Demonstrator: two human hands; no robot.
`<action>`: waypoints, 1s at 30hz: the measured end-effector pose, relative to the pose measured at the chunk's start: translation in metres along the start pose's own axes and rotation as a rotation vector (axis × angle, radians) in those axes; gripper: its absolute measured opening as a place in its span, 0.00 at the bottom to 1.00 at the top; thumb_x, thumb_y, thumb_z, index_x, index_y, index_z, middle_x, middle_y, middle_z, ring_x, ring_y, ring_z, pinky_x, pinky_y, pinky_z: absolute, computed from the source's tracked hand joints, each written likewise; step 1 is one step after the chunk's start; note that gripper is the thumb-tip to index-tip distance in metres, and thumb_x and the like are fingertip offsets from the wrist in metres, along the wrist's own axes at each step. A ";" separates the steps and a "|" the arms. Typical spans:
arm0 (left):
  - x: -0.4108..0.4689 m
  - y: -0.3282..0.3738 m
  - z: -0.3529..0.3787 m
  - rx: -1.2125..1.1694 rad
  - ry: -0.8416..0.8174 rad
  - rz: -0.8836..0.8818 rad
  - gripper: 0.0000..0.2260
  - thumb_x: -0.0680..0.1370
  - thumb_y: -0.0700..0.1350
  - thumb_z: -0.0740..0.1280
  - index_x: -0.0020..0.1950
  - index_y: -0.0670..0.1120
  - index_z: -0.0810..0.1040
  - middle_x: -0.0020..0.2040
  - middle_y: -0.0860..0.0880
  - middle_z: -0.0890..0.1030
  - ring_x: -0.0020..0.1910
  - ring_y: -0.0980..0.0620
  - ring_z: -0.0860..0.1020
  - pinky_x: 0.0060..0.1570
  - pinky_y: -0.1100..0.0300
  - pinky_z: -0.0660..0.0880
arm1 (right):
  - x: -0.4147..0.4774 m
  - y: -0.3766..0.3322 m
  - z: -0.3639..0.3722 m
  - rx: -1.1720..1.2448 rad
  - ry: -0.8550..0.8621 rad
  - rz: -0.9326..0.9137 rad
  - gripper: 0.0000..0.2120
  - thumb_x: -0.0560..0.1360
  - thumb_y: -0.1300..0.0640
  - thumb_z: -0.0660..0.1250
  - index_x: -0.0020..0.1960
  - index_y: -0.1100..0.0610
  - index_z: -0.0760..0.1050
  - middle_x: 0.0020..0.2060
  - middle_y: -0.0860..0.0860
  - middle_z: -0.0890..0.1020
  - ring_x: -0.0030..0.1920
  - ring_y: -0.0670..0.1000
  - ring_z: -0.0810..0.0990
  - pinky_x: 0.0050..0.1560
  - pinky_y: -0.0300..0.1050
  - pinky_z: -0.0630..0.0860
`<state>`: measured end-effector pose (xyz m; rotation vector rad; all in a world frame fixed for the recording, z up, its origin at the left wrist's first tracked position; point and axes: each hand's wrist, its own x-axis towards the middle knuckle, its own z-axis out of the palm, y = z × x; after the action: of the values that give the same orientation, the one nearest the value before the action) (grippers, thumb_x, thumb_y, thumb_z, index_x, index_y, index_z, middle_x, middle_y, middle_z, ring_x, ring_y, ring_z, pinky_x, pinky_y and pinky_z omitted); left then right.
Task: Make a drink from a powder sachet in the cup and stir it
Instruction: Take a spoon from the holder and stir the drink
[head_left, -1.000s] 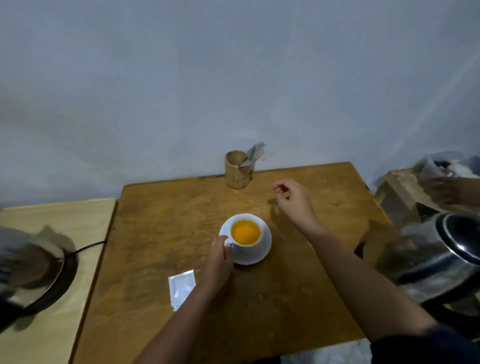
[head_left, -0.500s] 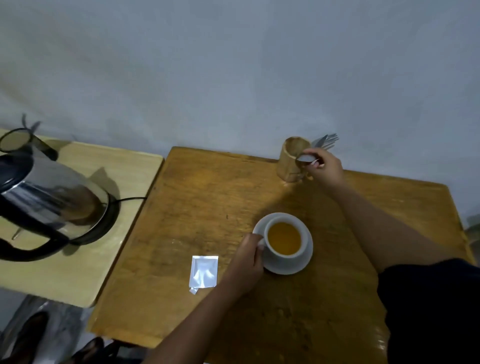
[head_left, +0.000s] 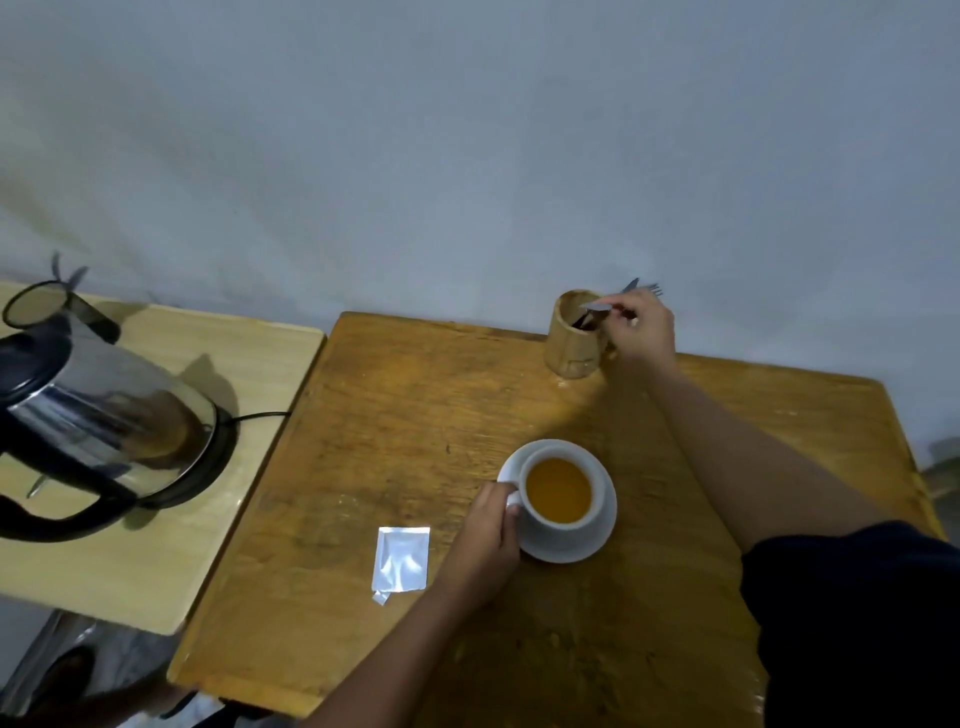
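Note:
A white cup (head_left: 563, 525) filled with orange liquid stands on a white saucer (head_left: 602, 540) near the middle of the brown wooden table (head_left: 415, 415). My left hand (head_left: 485, 545) grips the cup's handle. At the back of the table, my right hand (head_left: 641, 325) pinches a metal spoon (head_left: 595, 310) over the mouth of a wooden cutlery holder (head_left: 574, 345). More cutlery sticks out behind that hand. A torn silver sachet (head_left: 401, 561) lies flat on the table to the left of the cup.
A steel electric kettle (head_left: 98, 421) with a black handle sits on its base on a lighter side table (head_left: 171, 545) at the left, its cord trailing toward the brown table. A plain grey wall rises right behind both tables.
My right hand has reached from above the cup to the cutlery holder and taken hold of a spoon. My left hand has stayed on the cup's handle. The camera has swung left.

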<state>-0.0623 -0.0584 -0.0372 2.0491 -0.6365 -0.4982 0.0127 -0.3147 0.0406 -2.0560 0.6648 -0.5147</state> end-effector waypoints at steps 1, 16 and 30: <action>0.000 0.000 0.000 0.008 -0.001 -0.005 0.10 0.81 0.47 0.53 0.59 0.52 0.70 0.52 0.54 0.71 0.53 0.57 0.72 0.46 0.72 0.67 | -0.001 -0.007 -0.002 0.041 0.033 -0.013 0.11 0.75 0.67 0.62 0.53 0.62 0.80 0.46 0.54 0.74 0.45 0.47 0.73 0.39 0.26 0.69; 0.000 0.004 -0.004 0.007 -0.061 -0.028 0.09 0.81 0.45 0.55 0.56 0.46 0.73 0.55 0.48 0.74 0.54 0.52 0.73 0.50 0.61 0.67 | -0.060 -0.094 -0.055 -0.159 -0.370 -0.260 0.02 0.78 0.59 0.58 0.47 0.56 0.69 0.35 0.50 0.79 0.35 0.47 0.77 0.38 0.38 0.72; 0.002 0.003 -0.008 0.065 -0.068 0.015 0.11 0.81 0.42 0.54 0.59 0.43 0.72 0.58 0.43 0.75 0.51 0.55 0.71 0.51 0.64 0.67 | -0.125 -0.044 -0.017 -0.869 -0.844 0.198 0.05 0.74 0.60 0.67 0.47 0.62 0.76 0.39 0.55 0.80 0.38 0.53 0.83 0.46 0.47 0.81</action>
<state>-0.0572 -0.0557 -0.0303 2.0942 -0.7171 -0.5468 -0.0821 -0.2259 0.0733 -2.6322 0.5885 0.8891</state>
